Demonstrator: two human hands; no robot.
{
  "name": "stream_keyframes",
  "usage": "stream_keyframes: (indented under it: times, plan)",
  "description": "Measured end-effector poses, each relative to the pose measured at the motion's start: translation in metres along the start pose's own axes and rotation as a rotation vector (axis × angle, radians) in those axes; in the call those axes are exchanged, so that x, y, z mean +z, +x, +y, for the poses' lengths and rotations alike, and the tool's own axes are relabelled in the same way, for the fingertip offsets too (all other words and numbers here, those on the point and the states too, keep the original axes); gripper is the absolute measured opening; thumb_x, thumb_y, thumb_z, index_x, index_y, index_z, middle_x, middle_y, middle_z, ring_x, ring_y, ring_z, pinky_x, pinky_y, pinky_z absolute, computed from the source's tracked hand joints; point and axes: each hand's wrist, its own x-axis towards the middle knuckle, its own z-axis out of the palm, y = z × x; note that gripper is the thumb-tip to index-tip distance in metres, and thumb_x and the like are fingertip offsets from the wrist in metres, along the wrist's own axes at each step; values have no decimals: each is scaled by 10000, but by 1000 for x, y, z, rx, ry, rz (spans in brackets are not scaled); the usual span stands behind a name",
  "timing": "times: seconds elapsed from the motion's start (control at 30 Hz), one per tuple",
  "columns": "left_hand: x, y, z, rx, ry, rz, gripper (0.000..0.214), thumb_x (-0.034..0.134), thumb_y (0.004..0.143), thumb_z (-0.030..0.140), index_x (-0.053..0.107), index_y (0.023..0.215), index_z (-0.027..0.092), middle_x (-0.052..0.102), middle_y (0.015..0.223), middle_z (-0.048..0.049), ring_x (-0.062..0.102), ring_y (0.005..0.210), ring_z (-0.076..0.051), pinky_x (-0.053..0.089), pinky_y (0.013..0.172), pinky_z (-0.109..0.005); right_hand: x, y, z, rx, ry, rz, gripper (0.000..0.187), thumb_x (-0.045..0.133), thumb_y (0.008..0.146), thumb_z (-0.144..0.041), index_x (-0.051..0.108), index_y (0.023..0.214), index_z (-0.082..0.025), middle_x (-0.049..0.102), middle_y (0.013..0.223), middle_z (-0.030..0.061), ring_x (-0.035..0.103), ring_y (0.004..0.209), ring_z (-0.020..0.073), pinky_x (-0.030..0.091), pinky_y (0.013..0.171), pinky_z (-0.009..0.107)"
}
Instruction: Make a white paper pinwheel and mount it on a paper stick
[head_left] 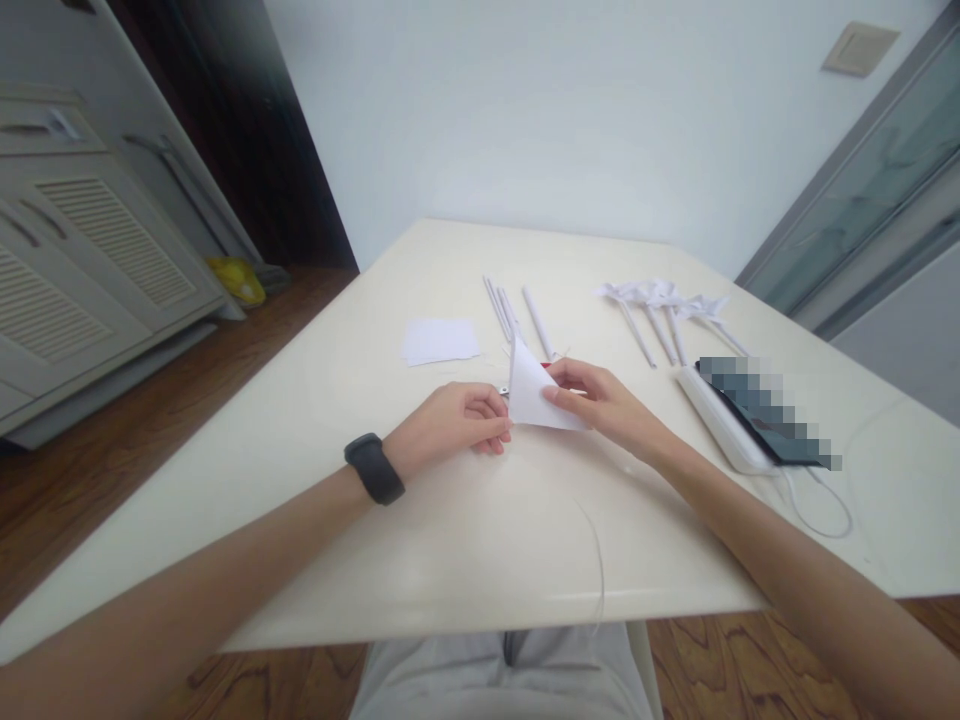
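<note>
A white sheet of paper (536,397), folded or curled over into a triangular shape, is held above the middle of the table. My right hand (600,398) grips its right side, thumb in front and fingers behind. At the sheet's lower left corner, the thumb and fingertips of my left hand (476,418) are pinched together on the paper; a black band is on that wrist. Behind the sheet a bit of metal (504,391) and a red part show, perhaps scissors, mostly hidden.
A small stack of white paper (441,340) lies left of my hands. Thin rolled paper sticks (501,308) and a thicker one (538,320) lie beyond. Sticks with crumpled white paper tops (660,293) lie right, near a white case (727,425) with a cable. A thin thread (600,560) crosses the front edge.
</note>
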Motion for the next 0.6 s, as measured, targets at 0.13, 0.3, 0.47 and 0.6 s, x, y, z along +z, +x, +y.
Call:
stream_keyframes:
  times: [0.13,0.3,0.47,0.6]
  plan:
    - [1,-1,0,16,37,10,96,567,728,269,537,731,178,673,698,-23,646,635,-161,479,579,-259,0,0,1,14,22,15,174,504,826,-339,563,834,-176,594,1056,56,552,890,166,433,749,279]
    - [2,-2,1,26,78,10,71,552,727,251,542,732,181,668,670,-18,649,646,-172,477,586,-263,0,1,6,20,42,32,153,509,812,-301,528,740,-167,597,951,41,541,820,150,420,699,259]
    - [3,-3,1,37,116,29,62,541,724,244,538,723,182,667,673,-18,651,648,-179,476,583,-265,0,2,8,26,43,37,165,528,798,-309,527,720,-163,580,830,26,527,755,144,408,668,255]
    - [3,-4,1,44,136,44,52,540,718,235,542,716,183,662,651,-11,647,634,-173,474,577,-262,-1,1,7,31,44,25,182,544,792,-322,522,706,-164,580,802,24,530,726,143,405,643,254]
